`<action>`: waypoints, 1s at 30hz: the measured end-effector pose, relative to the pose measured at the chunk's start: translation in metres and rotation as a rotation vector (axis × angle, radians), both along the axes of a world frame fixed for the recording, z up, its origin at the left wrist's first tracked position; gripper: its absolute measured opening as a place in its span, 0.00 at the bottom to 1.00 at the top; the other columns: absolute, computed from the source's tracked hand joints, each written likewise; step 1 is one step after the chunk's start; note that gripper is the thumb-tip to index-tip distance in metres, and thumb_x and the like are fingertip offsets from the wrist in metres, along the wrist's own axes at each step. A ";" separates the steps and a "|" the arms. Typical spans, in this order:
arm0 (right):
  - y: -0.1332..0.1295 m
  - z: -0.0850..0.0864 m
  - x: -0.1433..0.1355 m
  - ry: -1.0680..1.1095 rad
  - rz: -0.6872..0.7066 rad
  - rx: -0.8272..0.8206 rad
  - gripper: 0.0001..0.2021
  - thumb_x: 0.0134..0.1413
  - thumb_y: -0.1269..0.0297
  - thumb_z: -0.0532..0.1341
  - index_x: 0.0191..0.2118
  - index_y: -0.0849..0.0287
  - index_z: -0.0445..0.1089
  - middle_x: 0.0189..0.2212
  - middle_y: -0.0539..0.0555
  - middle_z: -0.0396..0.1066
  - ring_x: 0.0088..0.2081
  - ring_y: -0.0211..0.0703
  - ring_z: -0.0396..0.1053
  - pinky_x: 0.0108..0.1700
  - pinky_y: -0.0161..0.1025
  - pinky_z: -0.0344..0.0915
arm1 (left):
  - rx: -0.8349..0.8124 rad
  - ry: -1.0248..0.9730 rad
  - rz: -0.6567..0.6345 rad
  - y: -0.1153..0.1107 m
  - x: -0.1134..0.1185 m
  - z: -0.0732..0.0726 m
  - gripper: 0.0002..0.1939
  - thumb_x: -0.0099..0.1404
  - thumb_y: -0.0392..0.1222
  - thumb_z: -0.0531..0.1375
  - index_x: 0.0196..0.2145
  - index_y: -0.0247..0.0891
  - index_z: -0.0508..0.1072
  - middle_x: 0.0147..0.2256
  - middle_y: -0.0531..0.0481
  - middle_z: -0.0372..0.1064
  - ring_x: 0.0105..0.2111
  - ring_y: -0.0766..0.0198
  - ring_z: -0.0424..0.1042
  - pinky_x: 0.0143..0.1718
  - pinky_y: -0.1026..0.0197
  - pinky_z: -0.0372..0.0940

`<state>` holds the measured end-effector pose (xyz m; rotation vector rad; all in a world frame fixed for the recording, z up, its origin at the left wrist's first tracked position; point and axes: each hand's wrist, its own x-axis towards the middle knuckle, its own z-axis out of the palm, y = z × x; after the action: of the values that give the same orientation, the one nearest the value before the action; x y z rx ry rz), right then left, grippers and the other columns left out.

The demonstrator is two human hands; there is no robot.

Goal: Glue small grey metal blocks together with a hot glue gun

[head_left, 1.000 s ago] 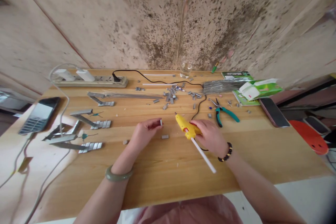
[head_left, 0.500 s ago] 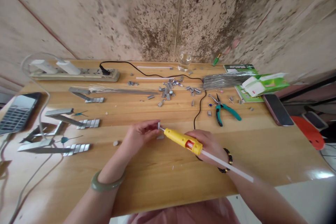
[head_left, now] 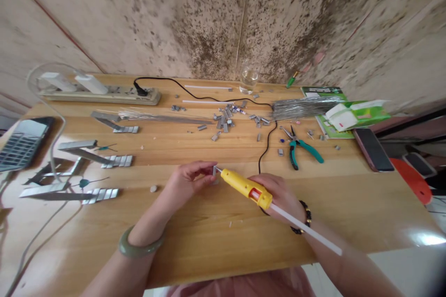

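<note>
My right hand (head_left: 277,191) is wrapped round a yellow hot glue gun (head_left: 245,188), with a long white glue stick (head_left: 306,229) sticking out of its back end. Between the fingertips of my left hand (head_left: 190,180) is a small grey block (head_left: 214,171), held upright. The gun's thin metal nozzle touches or nearly touches the block's upper part; I cannot tell which. Under the left fingertips another small grey piece lies partly hidden on the table. A small round grey piece (head_left: 154,189) lies left of my left wrist.
Behind my hands lie a pile of grey blocks (head_left: 225,120), teal pliers (head_left: 303,148) and a bundle of metal wires (head_left: 303,108). Bent grey metal shapes (head_left: 59,189) stand at left. A power strip (head_left: 118,97), a glass of water (head_left: 248,81) and a phone (head_left: 372,149) are further out.
The view has shifted slightly. The nozzle now sits higher on the grey block, near its top end. Both hands keep their grips.
</note>
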<state>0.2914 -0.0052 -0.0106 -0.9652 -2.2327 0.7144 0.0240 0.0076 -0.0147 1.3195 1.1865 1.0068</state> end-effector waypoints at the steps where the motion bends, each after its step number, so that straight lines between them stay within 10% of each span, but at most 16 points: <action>1: 0.000 0.001 0.000 -0.006 0.005 -0.002 0.10 0.59 0.64 0.57 0.47 0.55 0.66 0.36 0.54 0.74 0.36 0.44 0.72 0.38 0.40 0.68 | 0.004 0.005 -0.001 0.000 0.000 0.000 0.16 0.53 0.40 0.67 0.41 0.38 0.78 0.31 0.50 0.78 0.30 0.64 0.76 0.35 0.63 0.72; 30: -0.002 0.006 0.000 -0.048 0.003 0.001 0.11 0.59 0.65 0.57 0.47 0.55 0.66 0.37 0.54 0.74 0.37 0.44 0.72 0.39 0.40 0.67 | 0.111 0.091 -0.064 0.001 -0.002 -0.002 0.16 0.57 0.43 0.65 0.44 0.38 0.78 0.35 0.47 0.77 0.33 0.62 0.75 0.37 0.62 0.70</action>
<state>0.2914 -0.0072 -0.0051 -0.9884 -2.2758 0.6987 0.0224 0.0084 -0.0169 1.4952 1.1630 0.9870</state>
